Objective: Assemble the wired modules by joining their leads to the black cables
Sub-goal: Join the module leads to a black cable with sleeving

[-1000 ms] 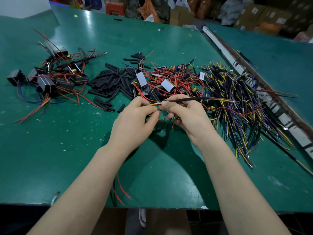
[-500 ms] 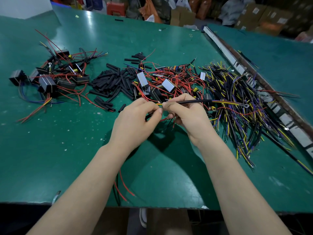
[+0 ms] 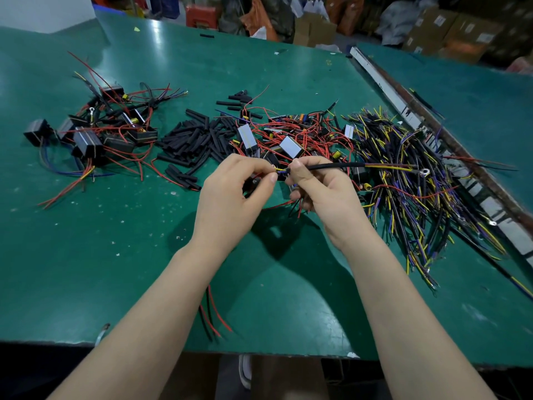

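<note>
Two bare hands meet above the centre of the green table [image 3: 86, 269]. The left hand [image 3: 230, 194] pinches fine yellow and blue leads [image 3: 281, 170] between thumb and forefinger; the right hand [image 3: 323, 187] pinches the near end of a black cable [image 3: 331, 166], which runs out toward 3 o'clock to a ring terminal [image 3: 423, 172]. Red and black wires [image 3: 212, 313] hang below the left wrist toward 6 o'clock. At 12 o'clock lies a heap of wired modules [image 3: 288, 142]; at 11 o'clock, loose black sleeves [image 3: 190, 142]; at 10 o'clock, a cluster of black modules with leads [image 3: 95, 134]; at 2 to 3 o'clock, a pile of black cables [image 3: 412, 180].
</note>
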